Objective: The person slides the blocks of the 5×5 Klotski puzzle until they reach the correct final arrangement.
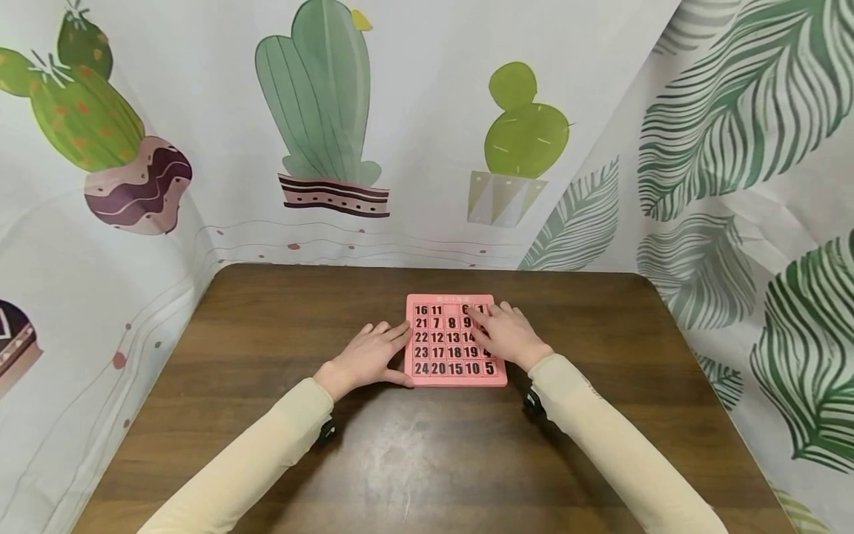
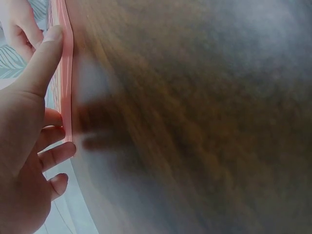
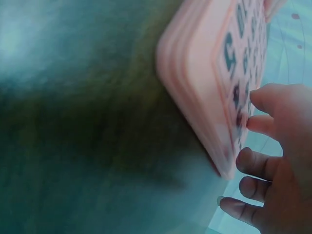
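A pink sliding number puzzle (image 1: 456,380) lies flat on the table, its black-numbered tiles facing up. In its top row a gap (image 1: 451,309) sits between the 11 tile (image 1: 437,310) and the 6 tile. Along the puzzle's left edge rests my left hand (image 1: 365,357), thumb at the near corner and fingers spread farther up that side. My right hand (image 1: 510,334) reaches over the right side, with fingertips on the tiles near 6 and 9 and the thumb near 14. It covers part of the right column. In the right wrist view its fingers are loosely bent over the tile face.
The brown wooden table (image 1: 400,460) extends around the puzzle, with rounded far corners. Behind it hangs a white cloth (image 1: 427,133) printed with cacti and leaves. A dark wrist device (image 1: 326,430) shows at the left sleeve, another (image 1: 533,401) at the right.
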{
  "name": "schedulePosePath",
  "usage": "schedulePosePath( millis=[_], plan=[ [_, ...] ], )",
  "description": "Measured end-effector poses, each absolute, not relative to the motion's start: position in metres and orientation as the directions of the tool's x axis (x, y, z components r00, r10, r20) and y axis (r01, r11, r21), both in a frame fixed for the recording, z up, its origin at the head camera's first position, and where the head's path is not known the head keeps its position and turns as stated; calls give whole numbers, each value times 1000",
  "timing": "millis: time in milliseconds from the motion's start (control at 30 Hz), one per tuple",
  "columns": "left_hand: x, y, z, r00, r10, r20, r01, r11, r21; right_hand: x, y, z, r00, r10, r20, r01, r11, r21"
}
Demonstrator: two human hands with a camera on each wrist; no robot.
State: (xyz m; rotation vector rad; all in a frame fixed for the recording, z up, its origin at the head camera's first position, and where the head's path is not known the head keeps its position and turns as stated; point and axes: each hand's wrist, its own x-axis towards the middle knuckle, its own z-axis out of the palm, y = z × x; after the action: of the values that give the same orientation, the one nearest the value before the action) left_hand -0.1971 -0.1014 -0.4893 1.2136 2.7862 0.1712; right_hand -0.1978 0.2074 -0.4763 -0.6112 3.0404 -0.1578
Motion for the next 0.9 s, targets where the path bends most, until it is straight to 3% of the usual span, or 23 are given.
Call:
schedulePosePath(
  millis=[900],
  plan=[
    [-195, -102, -486, -680, 731, -45, 718, 677, 162, -202, 178, -480, -903, -430, 3, -428, 897, -110]
  ],
)
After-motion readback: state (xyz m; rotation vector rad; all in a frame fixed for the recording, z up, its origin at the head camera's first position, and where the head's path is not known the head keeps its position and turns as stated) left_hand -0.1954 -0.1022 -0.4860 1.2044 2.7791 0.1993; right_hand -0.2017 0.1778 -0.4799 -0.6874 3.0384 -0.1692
